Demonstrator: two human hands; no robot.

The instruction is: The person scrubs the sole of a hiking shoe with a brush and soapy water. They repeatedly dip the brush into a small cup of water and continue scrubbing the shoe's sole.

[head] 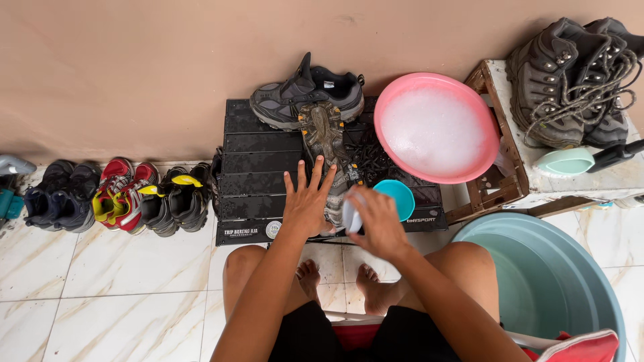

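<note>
Here's the muddy shoe [327, 144], sole up on the black slatted crate [258, 171], which keeps it off the tiled floor [100, 281]. The left hand [307, 201] lies flat on the shoe's near end, fingers spread apart, apparently pinning it in place. The right hand [377, 224], just right of the shoe, is closed around a pale brush or sponge [351, 214]; I can't tell which. A small teal cup [398, 196] sits right beside that hand. The pink basin [436, 127] of suds sits just right of the shoe, overhanging the crate's edge, within easy reach. Behind the shoe its grey mate [305, 94] lies against the wall. Left of the shoe, the crate's slats lie bare, open room for sliding.
</note>
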